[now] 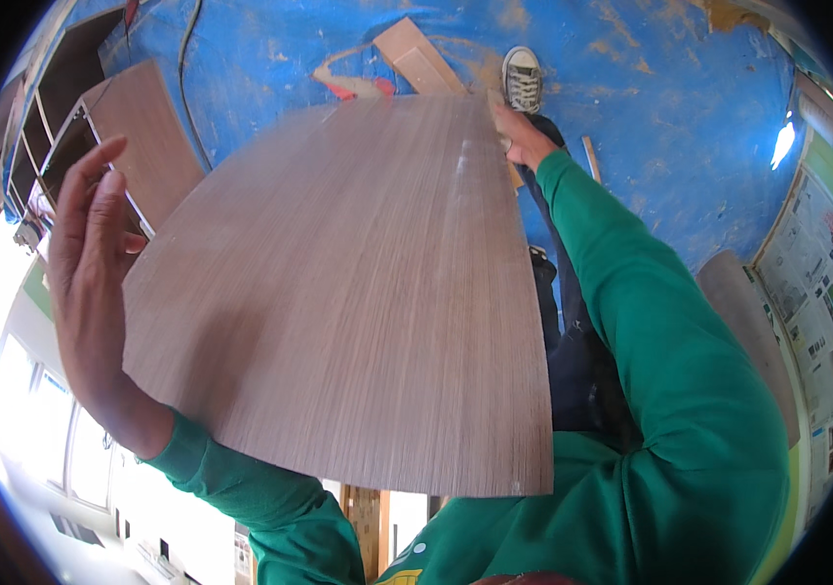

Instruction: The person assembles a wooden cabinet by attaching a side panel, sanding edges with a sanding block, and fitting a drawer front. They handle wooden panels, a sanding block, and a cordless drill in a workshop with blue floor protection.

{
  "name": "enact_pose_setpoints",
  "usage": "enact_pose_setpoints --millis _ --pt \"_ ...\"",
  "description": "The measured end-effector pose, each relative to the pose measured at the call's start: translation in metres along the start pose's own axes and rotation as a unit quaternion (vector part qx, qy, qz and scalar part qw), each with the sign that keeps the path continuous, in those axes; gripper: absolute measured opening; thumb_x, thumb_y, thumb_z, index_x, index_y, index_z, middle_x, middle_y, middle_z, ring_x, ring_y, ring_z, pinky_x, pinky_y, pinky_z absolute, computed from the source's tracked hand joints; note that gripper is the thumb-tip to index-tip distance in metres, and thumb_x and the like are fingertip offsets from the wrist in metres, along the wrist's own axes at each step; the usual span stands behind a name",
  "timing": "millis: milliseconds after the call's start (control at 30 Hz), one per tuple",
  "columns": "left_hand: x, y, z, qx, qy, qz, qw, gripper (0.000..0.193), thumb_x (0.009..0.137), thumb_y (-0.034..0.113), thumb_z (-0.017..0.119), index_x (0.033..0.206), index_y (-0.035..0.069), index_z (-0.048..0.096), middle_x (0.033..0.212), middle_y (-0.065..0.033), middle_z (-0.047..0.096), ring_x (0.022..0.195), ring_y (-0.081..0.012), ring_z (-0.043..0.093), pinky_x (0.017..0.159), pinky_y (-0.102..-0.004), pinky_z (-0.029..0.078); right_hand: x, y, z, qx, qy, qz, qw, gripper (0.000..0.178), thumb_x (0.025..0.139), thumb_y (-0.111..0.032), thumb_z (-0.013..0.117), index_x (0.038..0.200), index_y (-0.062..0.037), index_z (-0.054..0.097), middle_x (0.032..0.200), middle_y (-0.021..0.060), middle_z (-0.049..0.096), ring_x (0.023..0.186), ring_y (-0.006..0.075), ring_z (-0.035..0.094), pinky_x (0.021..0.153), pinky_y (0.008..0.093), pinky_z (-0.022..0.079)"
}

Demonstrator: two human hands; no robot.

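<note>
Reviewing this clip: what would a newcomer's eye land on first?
Most likely the large wood-grained board filling the middle of the view, with the right hand at its far right corner and the left hand raised along its left edge. Next, the bright blue floor beyond it and the green sleeve on the right.

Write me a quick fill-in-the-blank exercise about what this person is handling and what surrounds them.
1. The person's right hand grips the large, flat, brown wood-grain board near its far ____ corner.
2. The person's left hand, fingers raised, is by the board's ____ edge.
3. The long fabric sleeves on both arms are coloured ____.
4. The scuffed floor surface around the dark lace-up shoe with a white toe is coloured ____.

Missing words: right; left; green; blue.
</note>
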State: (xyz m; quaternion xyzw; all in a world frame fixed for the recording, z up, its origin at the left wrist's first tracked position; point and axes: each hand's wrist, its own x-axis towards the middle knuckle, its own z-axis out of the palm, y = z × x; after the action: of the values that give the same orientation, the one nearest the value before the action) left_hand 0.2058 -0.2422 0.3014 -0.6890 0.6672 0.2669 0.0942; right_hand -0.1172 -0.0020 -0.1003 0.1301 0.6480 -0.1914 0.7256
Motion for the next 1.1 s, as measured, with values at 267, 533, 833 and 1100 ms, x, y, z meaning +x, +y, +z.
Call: enact_pose_setpoints --millis 267,533,833,1100 --pt "-0.005 0.000 0.001 -0.010 -0.018 0.029 0.999 0.051 0.104 0.053 0.056 0.142 0.021 0.063 0.093 -0.0047 0.067 0.077 -0.0092 0.063 0.077 -0.0329 0.062 -0.024 0.008 0.006 -0.006 0.019 0.027 0.999 0.078 0.102 -0.056 0.050 0.164 -0.0141 0.027 0.172 0.0100 0.021 0.157 0.0281 0.019 0.121 0.0594 0.021" --pt "-0.006 0.004 -0.003 -0.109 -0.061 0.076 0.989 0.044 0.107 0.044 0.054 0.139 0.014 0.063 0.095 -0.0055 0.061 0.077 -0.0117 0.057 0.068 -0.0272 0.055 -0.046 0.022 -0.001 0.039 0.019 0.029 0.999 0.065 0.106 -0.047 0.047 0.156 -0.0072 0.038 0.161 0.0170 0.039 0.146 0.0298 0.041 0.114 0.0557 0.040" --pt "-0.005 -0.002 0.001 -0.112 -0.072 0.068 0.989 0.043 0.107 0.037 0.046 0.139 0.012 0.060 0.096 -0.0068 0.060 0.079 -0.0142 0.057 0.072 -0.0317 0.055 -0.096 0.023 0.012 0.109 0.002 0.011 0.994 0.052 0.109 -0.040 0.047 0.146 -0.0039 0.048 0.140 0.0160 0.059 0.123 0.0282 0.062 0.103 0.0499 0.053" --pt "-0.007 0.009 -0.001 -0.136 -0.079 0.061 0.986 0.039 0.104 0.025 0.045 0.137 0.009 0.060 0.093 -0.0103 0.062 0.081 -0.0200 0.061 0.076 -0.0375 0.055 -0.184 0.014 0.031 0.119 -0.041 0.017 0.992 0.051 0.110 -0.039 0.044 0.146 -0.0035 0.047 0.142 0.0162 0.058 0.125 0.0293 0.061 0.105 0.0505 0.051"
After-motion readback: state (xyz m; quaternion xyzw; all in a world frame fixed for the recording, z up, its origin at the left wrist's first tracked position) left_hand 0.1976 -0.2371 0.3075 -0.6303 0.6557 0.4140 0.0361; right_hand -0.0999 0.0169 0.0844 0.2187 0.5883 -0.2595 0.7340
